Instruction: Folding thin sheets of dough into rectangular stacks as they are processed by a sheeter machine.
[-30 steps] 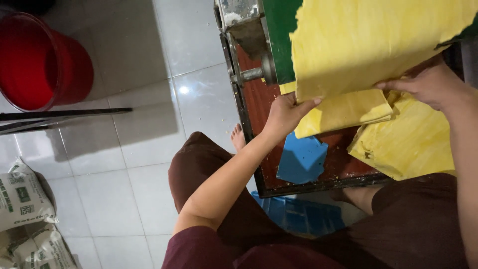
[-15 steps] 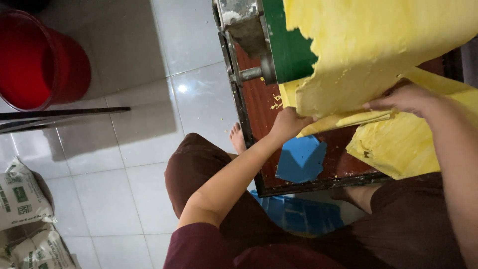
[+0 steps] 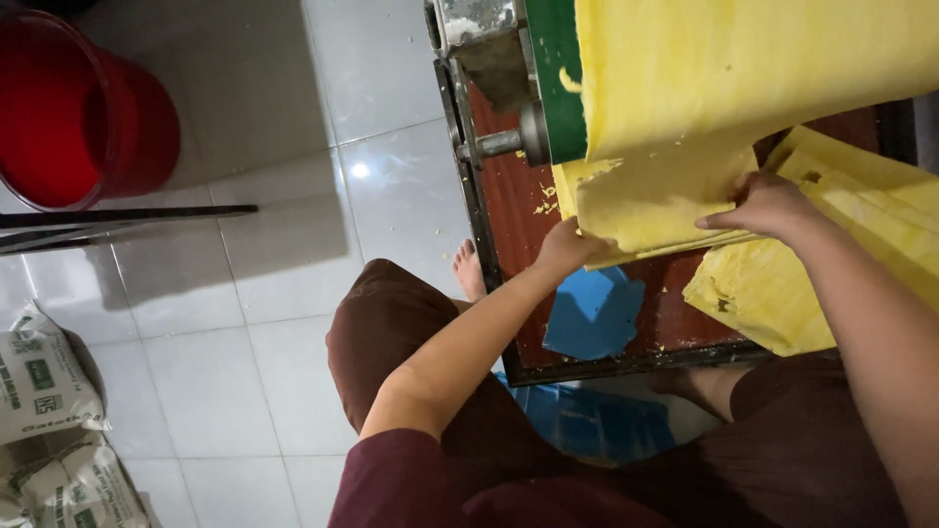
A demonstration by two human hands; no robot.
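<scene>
A wide yellow sheet of dough (image 3: 743,88) hangs down from the green machine (image 3: 550,78) at the top of the frame, and both hands meet it where it lands, right of centre. The left hand (image 3: 565,246) pinches the near corner of the folded layers, fingers closed on the edge, which keeps that side from sliding off the red-brown tray (image 3: 509,210). The right hand (image 3: 765,203) grips the opposite edge, fingers curled over the fold, so the sheet stays flat and square as it stacks. More folded yellow dough (image 3: 861,264) lies piled at the right edge. A blue scrap (image 3: 592,315) rests on the tray just below the hands. A red bucket (image 3: 83,108) stands well apart, upper left, on the white tiled floor (image 3: 245,323).
</scene>
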